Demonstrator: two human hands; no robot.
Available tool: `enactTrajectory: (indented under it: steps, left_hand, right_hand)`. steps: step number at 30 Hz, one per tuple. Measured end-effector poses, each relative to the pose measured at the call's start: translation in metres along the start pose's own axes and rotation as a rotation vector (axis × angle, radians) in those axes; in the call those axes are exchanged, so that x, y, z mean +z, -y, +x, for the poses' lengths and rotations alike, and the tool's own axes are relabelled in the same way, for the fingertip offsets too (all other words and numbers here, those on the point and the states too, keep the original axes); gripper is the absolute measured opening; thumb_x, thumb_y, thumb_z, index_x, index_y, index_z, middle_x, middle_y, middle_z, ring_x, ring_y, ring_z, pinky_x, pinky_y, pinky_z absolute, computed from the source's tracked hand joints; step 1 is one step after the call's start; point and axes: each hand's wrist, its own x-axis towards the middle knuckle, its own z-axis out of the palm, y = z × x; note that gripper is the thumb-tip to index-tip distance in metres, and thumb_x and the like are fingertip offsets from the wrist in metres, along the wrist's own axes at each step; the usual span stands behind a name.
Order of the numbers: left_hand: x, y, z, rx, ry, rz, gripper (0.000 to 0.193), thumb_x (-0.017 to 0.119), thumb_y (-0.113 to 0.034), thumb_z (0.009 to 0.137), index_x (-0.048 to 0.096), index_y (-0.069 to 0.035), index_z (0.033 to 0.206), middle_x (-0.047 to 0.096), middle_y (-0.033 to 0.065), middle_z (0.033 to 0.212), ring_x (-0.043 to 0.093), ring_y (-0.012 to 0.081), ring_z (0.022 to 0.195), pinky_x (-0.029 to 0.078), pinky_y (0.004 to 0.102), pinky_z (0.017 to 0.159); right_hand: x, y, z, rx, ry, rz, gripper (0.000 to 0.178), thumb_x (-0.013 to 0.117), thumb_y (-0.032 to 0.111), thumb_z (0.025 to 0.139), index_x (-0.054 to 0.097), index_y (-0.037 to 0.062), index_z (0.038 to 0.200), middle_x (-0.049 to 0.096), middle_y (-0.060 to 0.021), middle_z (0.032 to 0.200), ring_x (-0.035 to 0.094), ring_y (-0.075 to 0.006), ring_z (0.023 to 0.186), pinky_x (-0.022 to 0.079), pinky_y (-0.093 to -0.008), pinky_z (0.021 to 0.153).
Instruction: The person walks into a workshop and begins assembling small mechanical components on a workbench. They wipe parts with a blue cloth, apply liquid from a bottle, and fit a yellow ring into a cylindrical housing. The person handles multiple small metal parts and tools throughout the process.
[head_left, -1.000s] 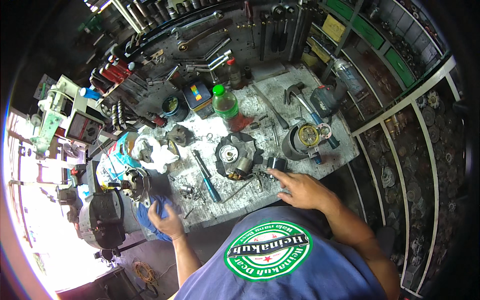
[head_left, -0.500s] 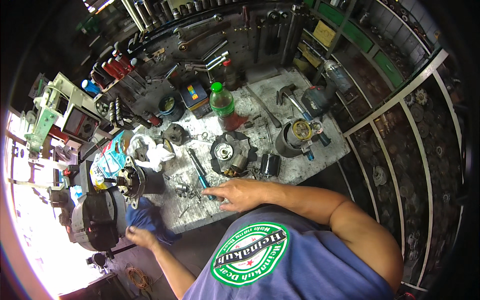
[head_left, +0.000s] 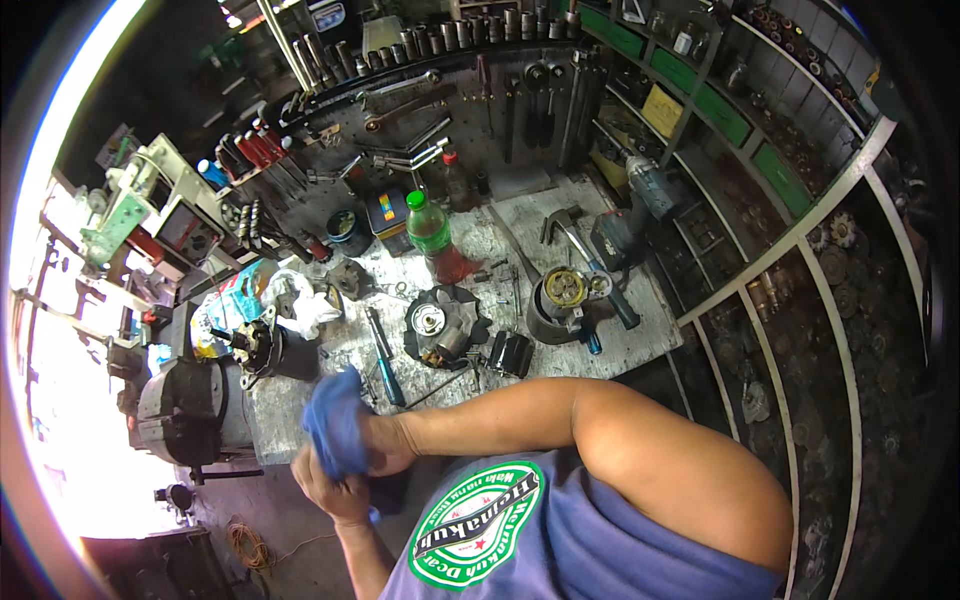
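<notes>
A blue cloth rag (head_left: 338,422) is bunched between my two hands at the front left edge of the workbench. My left hand (head_left: 328,488) has its fingers closed on the lower part of the rag. Just beside it, my right hand (head_left: 388,445) grips the rag from the other side, its fingers partly hidden by the cloth. Beyond them on the bench lies a blue-handled tool (head_left: 386,372) with a long metal shaft. A dark round housing (head_left: 428,320) with a pale metal centre and a black cylinder (head_left: 511,353) lie to its right.
A motor-like part (head_left: 262,345) stands at the left beside a white plastic bag (head_left: 305,305). Further back are a green-capped bottle (head_left: 428,228) and a flat box (head_left: 388,215). A cylindrical housing (head_left: 552,318), hammer (head_left: 590,255) and drill (head_left: 640,205) occupy the right.
My right hand has left the blue-handled tool and moved left to the rag. My left hand has brought the rag up and to the right. The blue-handled tool lies slightly shifted.
</notes>
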Motion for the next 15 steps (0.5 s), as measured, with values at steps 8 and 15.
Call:
enactTrajectory:
  steps: [8,15]
  left_hand:
    - [-0.014,-0.073,-0.042,-0.481,-0.192,-0.520,0.036,0.072,-0.035,0.106,0.068,0.000,0.102,0.071,0.0064,0.097,0.067,0.0204,0.084,0.055,0.0377,0.078]
    - [-0.071,-0.107,-0.086,-0.899,-0.344,-1.436,0.080,0.041,-0.064,0.111,0.054,0.000,0.157,0.064,0.0212,0.149,0.066,0.0365,0.132,0.050,0.0580,0.117]
  right_hand:
    - [-0.026,0.087,-0.059,-0.115,0.100,0.168,0.046,0.058,0.022,0.113,0.058,0.0047,0.156,0.056,-0.0127,0.163,0.052,-0.0271,0.150,0.040,-0.0422,0.128]
    - [-0.088,0.189,-0.098,0.600,-0.028,1.124,0.057,0.065,0.037,0.113,0.053,0.0051,0.159,0.068,-0.0164,0.146,0.072,-0.0264,0.120,0.060,-0.0444,0.105]
